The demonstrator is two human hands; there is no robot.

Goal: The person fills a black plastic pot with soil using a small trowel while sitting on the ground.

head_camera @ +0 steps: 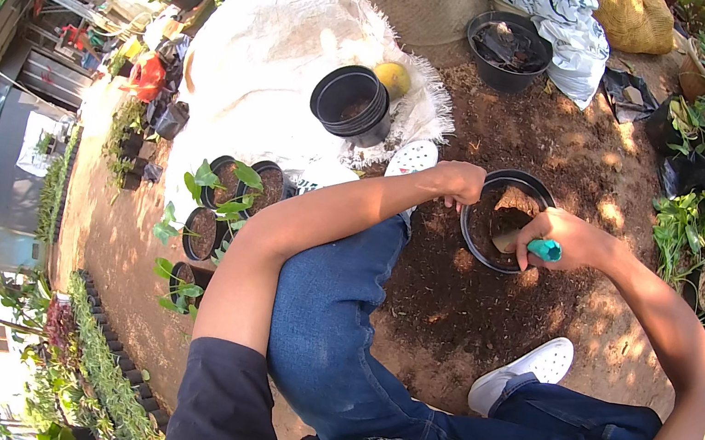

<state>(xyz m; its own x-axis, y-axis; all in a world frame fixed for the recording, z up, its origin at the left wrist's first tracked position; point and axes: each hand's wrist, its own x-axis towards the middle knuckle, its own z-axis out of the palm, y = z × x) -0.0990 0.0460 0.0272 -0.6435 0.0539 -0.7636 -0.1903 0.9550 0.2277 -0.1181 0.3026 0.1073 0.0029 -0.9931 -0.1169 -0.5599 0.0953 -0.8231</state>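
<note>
A black plastic plant pot (464,233) stands on the ground before me, with dark soil (483,222) inside. My right hand (556,234) is closed around a hand tool with a teal handle (545,249), probably a trowel. Its tan lower part (504,241) points down into the pot, and its tip is hard to make out. At the pot's upper left rim is my left hand (460,183), fingers bent downward; whether they grip the rim is hidden. A sunlit brown patch (518,200) shows inside the pot near its far wall.
Stacked black pots (352,104) and a yellowish round fruit (392,80) rest on a white woven sheet (266,66). Potted seedlings (203,233) stand left of my leg. Farther off are a wide black pot (507,71), white bags (570,47) and a large cylindrical container (417,0). Plants (700,229) line the right.
</note>
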